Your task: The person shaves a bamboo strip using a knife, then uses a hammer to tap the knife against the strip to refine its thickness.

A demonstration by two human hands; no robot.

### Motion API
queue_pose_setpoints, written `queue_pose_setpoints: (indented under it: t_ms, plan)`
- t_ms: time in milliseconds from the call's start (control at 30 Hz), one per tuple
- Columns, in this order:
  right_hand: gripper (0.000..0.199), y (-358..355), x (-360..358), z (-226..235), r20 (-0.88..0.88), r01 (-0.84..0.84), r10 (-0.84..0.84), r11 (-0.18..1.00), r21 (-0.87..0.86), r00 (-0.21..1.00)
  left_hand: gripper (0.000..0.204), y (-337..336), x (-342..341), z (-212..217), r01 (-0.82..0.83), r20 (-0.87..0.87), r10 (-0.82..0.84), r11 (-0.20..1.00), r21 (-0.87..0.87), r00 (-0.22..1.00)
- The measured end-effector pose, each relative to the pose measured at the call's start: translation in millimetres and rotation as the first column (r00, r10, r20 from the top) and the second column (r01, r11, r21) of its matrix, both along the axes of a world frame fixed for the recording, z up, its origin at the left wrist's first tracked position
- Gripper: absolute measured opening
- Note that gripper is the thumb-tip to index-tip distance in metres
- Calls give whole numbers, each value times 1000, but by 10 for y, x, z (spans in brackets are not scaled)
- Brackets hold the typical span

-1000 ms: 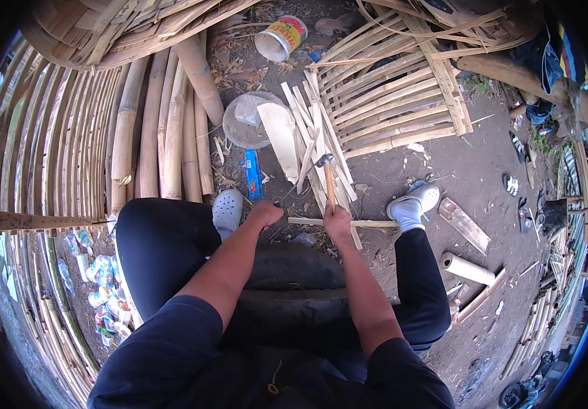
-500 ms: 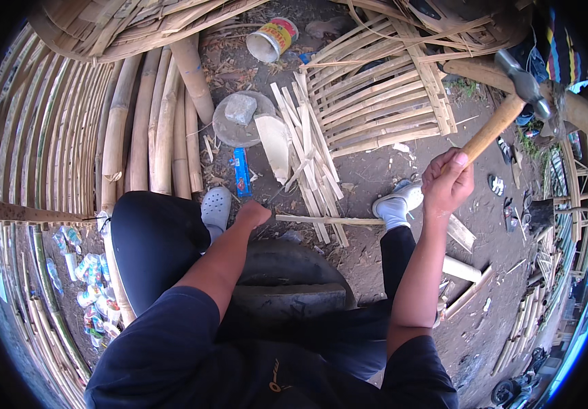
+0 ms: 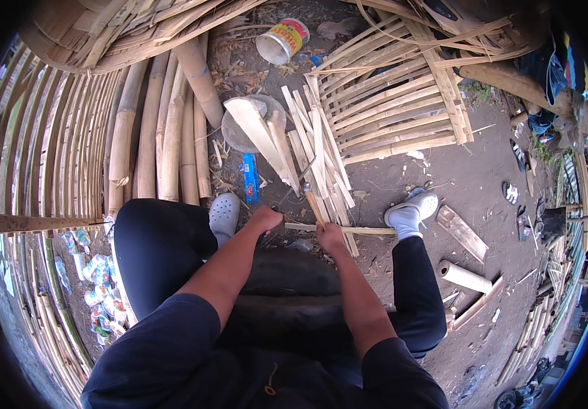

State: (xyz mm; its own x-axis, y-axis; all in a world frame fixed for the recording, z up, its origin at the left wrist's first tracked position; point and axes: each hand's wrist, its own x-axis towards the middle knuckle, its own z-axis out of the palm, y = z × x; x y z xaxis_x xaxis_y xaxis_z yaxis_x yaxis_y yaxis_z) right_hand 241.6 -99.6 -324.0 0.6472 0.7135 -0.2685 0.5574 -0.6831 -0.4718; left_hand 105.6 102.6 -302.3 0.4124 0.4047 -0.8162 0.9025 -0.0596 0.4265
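Note:
My left hand (image 3: 266,219) is closed round the grip of a long, thin dark-bladed knife (image 3: 286,197), most of its grip hidden by the fingers. The blade slants away to the right, across the near end of a wide split bamboo piece (image 3: 256,129). That piece leans over a round grey slab (image 3: 236,136), and a narrower strip stands off along its right side. In my right hand (image 3: 330,237) is a hammer, gripped by its wooden handle (image 3: 315,208); its head is low, near the blade and the bamboo's near end.
Loose bamboo slats (image 3: 318,146) lie just right of the bamboo piece, beside a slatted bamboo panel (image 3: 393,102). Bamboo poles (image 3: 151,129) line the left. A blue packet (image 3: 250,178) and a tipped bucket (image 3: 282,41) lie on the ground. Bamboo offcuts (image 3: 461,232) lie right of my foot.
My right hand has swung the hammer down and left from its raised place at upper right. The bamboo piece has shifted left, now covering the stone, and shows a gap between two parts.

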Motion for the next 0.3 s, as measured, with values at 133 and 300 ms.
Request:
queue_pose_setpoints:
  t_ms: [133,300]
  plan:
    - [49,1,-55,69,-99,4,-8,999,-44,995,30,51,-48,-150,-220,111,224,974,-48,968]
    - [53,55,248,511,-143,163,-166,986,-31,976,29,6,-12,-22,39,-34,-35,992,122,999]
